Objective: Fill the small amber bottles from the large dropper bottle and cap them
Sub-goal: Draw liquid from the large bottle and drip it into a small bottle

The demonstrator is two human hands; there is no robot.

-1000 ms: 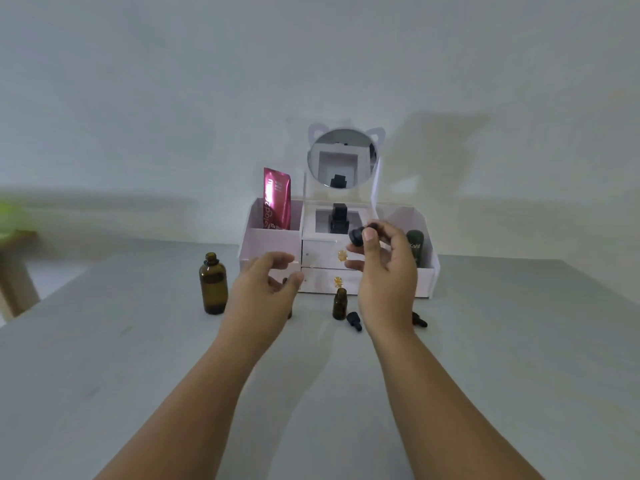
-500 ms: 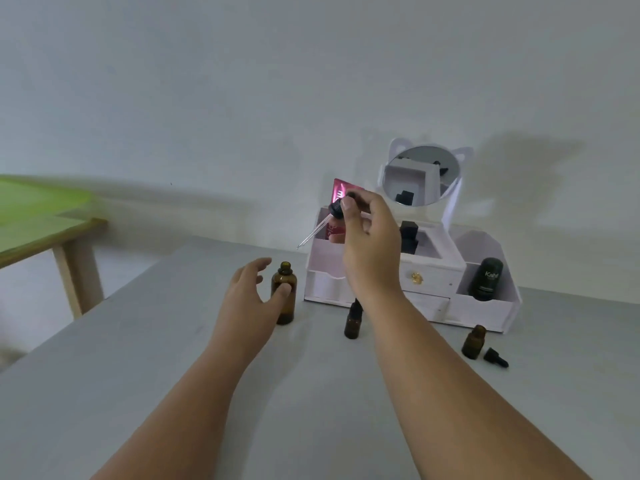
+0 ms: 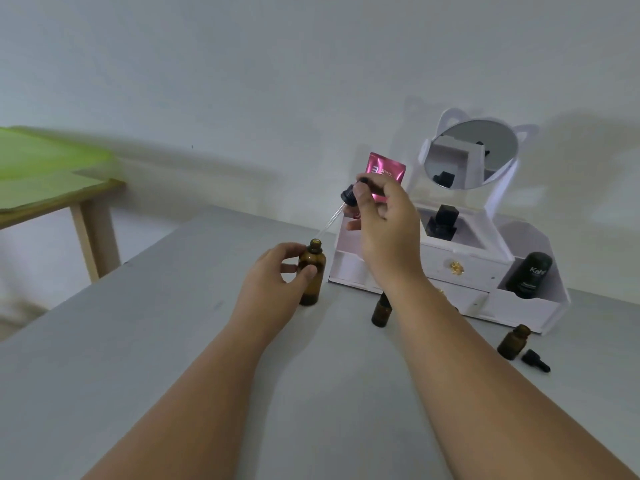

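The large amber bottle (image 3: 312,276) stands uncapped on the grey table (image 3: 173,341), and my left hand (image 3: 277,282) grips its body. My right hand (image 3: 386,223) holds the black-bulbed dropper (image 3: 348,199) tilted, its glass tip just above the bottle's mouth. One small amber bottle (image 3: 381,310) stands partly behind my right forearm. A second small amber bottle (image 3: 513,342) stands open to the right, with a small black dropper cap (image 3: 535,361) lying beside it.
A white organiser (image 3: 467,271) with drawers and a round mirror (image 3: 471,154) stands at the back right, holding a pink sachet (image 3: 386,168) and a dark tube (image 3: 529,275). A wooden table with a green top (image 3: 52,181) stands to the left.
My view swung left. My left hand closed around the large bottle. My right hand brought the dropper down so its tip nears the bottle's mouth.
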